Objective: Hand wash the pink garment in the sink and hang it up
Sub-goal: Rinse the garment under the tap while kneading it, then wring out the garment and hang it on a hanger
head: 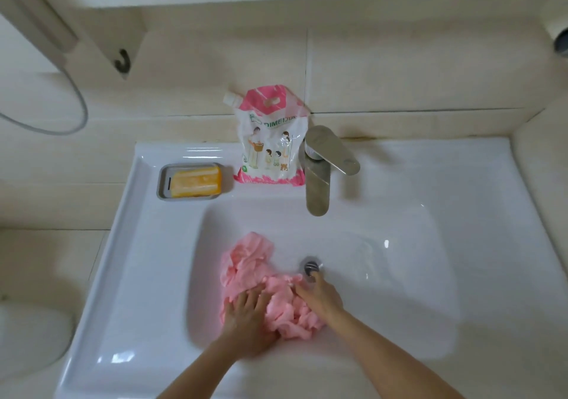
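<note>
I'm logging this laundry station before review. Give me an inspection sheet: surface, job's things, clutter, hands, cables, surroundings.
Surface: white sink; drain visible in the basin.
Job's things: pink garment bunched in the basin, left of the drain; faucet shows no stream.
Clutter: detergent pouch upright against the wall, beside the faucet; orange soap in a grey dish on the ledge.
Hands: left hand presses flat on the garment; right hand on its right side, grip too blurred to tell.
Cables: nothing seen; a grey hose loops at the left.
Surroundings: beige tiled wall; dark hook upper left.
</note>
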Demonstrator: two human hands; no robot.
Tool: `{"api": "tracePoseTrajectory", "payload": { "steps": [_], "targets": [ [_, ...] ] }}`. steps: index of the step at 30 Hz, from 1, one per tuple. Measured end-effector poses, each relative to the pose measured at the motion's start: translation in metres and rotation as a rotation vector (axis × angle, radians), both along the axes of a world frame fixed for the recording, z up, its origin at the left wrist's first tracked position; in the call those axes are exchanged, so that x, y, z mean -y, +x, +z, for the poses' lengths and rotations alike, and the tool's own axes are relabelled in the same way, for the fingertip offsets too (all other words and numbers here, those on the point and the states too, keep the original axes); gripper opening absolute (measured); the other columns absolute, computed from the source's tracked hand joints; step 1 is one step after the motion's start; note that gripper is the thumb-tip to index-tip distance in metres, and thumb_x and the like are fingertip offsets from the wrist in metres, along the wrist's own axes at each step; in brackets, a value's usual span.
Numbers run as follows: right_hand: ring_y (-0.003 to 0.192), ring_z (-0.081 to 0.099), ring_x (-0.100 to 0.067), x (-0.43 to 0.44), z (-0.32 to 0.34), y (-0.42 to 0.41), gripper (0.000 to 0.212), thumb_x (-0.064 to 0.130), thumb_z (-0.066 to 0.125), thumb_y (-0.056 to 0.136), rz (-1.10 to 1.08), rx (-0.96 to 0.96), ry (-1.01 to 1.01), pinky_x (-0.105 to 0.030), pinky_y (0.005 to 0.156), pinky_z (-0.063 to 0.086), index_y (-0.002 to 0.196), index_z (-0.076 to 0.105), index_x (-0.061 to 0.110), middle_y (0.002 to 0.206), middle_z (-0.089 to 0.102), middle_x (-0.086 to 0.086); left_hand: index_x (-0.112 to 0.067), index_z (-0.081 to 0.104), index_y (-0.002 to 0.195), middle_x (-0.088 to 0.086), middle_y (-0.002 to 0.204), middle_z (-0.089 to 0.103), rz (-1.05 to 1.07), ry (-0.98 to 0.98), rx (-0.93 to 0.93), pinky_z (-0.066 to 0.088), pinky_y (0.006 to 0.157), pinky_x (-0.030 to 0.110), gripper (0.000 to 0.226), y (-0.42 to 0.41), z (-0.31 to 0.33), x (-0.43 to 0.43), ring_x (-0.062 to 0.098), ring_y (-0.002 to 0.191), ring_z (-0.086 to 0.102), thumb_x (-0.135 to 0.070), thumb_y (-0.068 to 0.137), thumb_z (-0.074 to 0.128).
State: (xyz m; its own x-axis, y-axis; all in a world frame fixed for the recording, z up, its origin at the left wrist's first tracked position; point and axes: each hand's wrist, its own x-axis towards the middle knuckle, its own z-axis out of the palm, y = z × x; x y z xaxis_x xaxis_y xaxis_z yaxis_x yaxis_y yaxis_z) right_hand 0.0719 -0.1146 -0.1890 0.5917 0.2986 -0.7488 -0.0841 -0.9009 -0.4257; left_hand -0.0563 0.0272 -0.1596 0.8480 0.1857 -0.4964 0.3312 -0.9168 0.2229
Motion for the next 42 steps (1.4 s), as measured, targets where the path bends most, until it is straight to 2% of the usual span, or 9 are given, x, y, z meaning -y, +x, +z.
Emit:
{"api": "tracePoseTrajectory", "payload": {
  "steps": [15, 23, 29, 33, 35, 37, 39, 41, 42],
  "targets": [
    [0.113, 0.059, -0.026, 0.005, -0.003, 0.011, 0.058, 0.064, 0.045, 0.088, -0.152, 0.046, 0.135, -0.033, 0.093, 0.045, 0.137, 0.033, 0.036, 0.124, 0.063, 0.002, -0.032, 0.047, 0.104, -0.010, 0.090, 0.068, 0.013, 0.017, -0.078, 0.052, 0.049, 0.032, 0.098, 0.009, 0.002, 0.001, 0.012, 0.072, 0.067, -0.082, 0.021, 0.060],
    [0.131, 0.044, -0.026, -0.004, -0.006, 0.004, 0.055, 0.044, 0.024, 0.102, 0.036, 0.161, -0.003, -0.036, 0.100, 0.040, 0.153, 0.011, 0.024, 0.156, 0.026, -0.003, -0.035, 0.048, 0.107, -0.012, 0.095, 0.065, -0.042, -0.019, -0.107, 0.050, 0.049, 0.029, 0.087, 0.007, 0.004, -0.005, 0.010, 0.078, 0.063, -0.081, 0.033, 0.044],
    [0.129, 0.045, -0.026, 0.002, -0.008, -0.011, 0.052, 0.044, 0.018, 0.103, 0.116, 0.232, -0.066, -0.033, 0.097, 0.041, 0.152, 0.009, 0.032, 0.157, 0.020, -0.004, -0.036, 0.050, 0.108, -0.012, 0.101, 0.057, -0.106, -0.008, -0.061, 0.052, 0.052, 0.031, 0.094, 0.005, 0.000, -0.008, 0.010, 0.088, 0.048, -0.077, 0.024, 0.059],
    [0.136, 0.037, -0.026, -0.001, -0.012, -0.005, 0.053, 0.043, 0.021, 0.103, 0.123, 0.194, -0.060, -0.034, 0.102, 0.038, 0.152, 0.011, 0.027, 0.159, 0.016, -0.005, -0.034, 0.050, 0.110, -0.009, 0.105, 0.050, -0.129, -0.018, -0.044, 0.052, 0.052, 0.033, 0.094, 0.001, 0.003, -0.010, 0.015, 0.086, 0.054, -0.077, 0.027, 0.062],
    [0.137, 0.035, -0.026, -0.001, -0.013, -0.006, 0.054, 0.044, 0.022, 0.102, 0.114, 0.196, -0.061, -0.034, 0.102, 0.037, 0.152, 0.010, 0.027, 0.159, 0.015, -0.005, -0.035, 0.049, 0.116, -0.003, 0.113, 0.048, -0.177, -0.002, -0.063, 0.053, 0.062, 0.046, 0.092, 0.002, 0.007, -0.012, 0.022, 0.090, 0.063, -0.082, 0.036, 0.058],
    [0.130, 0.043, -0.028, 0.003, -0.009, -0.007, 0.060, 0.055, 0.019, 0.098, 0.083, 0.233, -0.085, -0.035, 0.099, 0.040, 0.151, 0.017, 0.027, 0.153, 0.030, -0.009, -0.037, 0.046, 0.127, 0.012, 0.135, 0.043, -0.215, 0.050, -0.091, 0.031, 0.096, 0.068, 0.099, 0.009, 0.007, -0.019, 0.036, 0.119, 0.048, -0.089, 0.043, 0.043],
    [0.122, 0.048, -0.028, 0.008, 0.000, -0.008, 0.085, 0.081, 0.006, 0.079, 0.078, 0.247, -0.048, -0.034, 0.098, 0.039, 0.144, 0.035, 0.034, 0.141, 0.043, -0.006, -0.033, 0.028, 0.144, 0.018, 0.156, 0.011, -0.150, -0.001, -0.094, -0.003, 0.111, 0.064, 0.122, 0.019, 0.007, -0.028, 0.040, 0.142, 0.010, -0.096, 0.040, 0.030],
    [0.123, 0.047, -0.024, 0.017, 0.006, -0.010, 0.096, 0.096, 0.014, 0.058, 0.050, 0.139, 0.114, -0.033, 0.103, 0.036, 0.135, 0.044, 0.046, 0.139, 0.043, 0.003, -0.035, 0.001, 0.151, 0.012, 0.153, -0.027, -0.041, -0.072, -0.177, -0.004, 0.114, 0.060, 0.139, 0.029, 0.008, -0.037, 0.038, 0.142, -0.020, -0.098, 0.030, 0.029],
    [0.124, 0.048, -0.022, 0.020, 0.010, -0.012, 0.089, 0.093, 0.034, 0.061, 0.038, 0.043, 0.196, -0.033, 0.104, 0.038, 0.137, 0.041, 0.047, 0.138, 0.044, 0.005, -0.035, -0.002, 0.151, 0.010, 0.152, -0.030, -0.045, -0.079, -0.246, 0.004, 0.115, 0.058, 0.138, 0.029, 0.008, -0.042, 0.038, 0.142, -0.021, -0.096, 0.032, 0.035]
  ]
}}
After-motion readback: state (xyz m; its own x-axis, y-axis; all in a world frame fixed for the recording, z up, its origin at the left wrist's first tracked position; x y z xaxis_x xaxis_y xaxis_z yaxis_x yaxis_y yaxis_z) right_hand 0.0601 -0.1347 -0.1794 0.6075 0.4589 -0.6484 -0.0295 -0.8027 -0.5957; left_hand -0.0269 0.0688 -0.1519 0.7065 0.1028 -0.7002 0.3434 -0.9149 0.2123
